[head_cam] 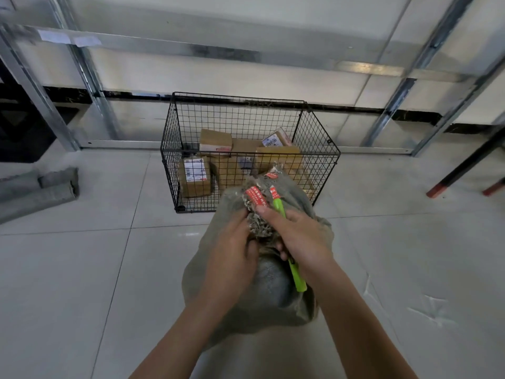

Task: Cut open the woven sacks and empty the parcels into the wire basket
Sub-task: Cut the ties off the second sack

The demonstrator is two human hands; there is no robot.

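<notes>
- The wire basket [175, 149], black mesh with an open top, sits on the pale tiled floor [82, 269] against the foot of a metal racking frame [90, 77].
- Inside the basket lie several parcels [194, 176]. Most are brown cardboard boxes with printed labels, and a small grey pouch [246, 162] lies among them.
- Just in front of the basket, touching or nearly touching its near wall, a grey-green woven sack [276, 291] stands upright and bulging on the floor.
- The sack's neck is bunched together with frayed threads sticking out. Red tags [255, 196] with white print hang at the top of the bunch, level with the basket's lower front mesh.
- The left hand [232, 250] is curled round the near left side of the gathered neck, gripping it.
- The right hand [295, 233] is wrapped round a green-handled cutter [297, 277], with its thumb pressed up against the neck beside the red tags.
- One green end pokes out above the fist towards the basket and the other below the wrist. The blade is hidden.
- Left of the basket and well apart from it, folded grey sacks [38, 190] lie flat on the floor.
- Right of the basket, also well apart, slanted black legs with red feet [464, 168] rest on the tiles.
</notes>
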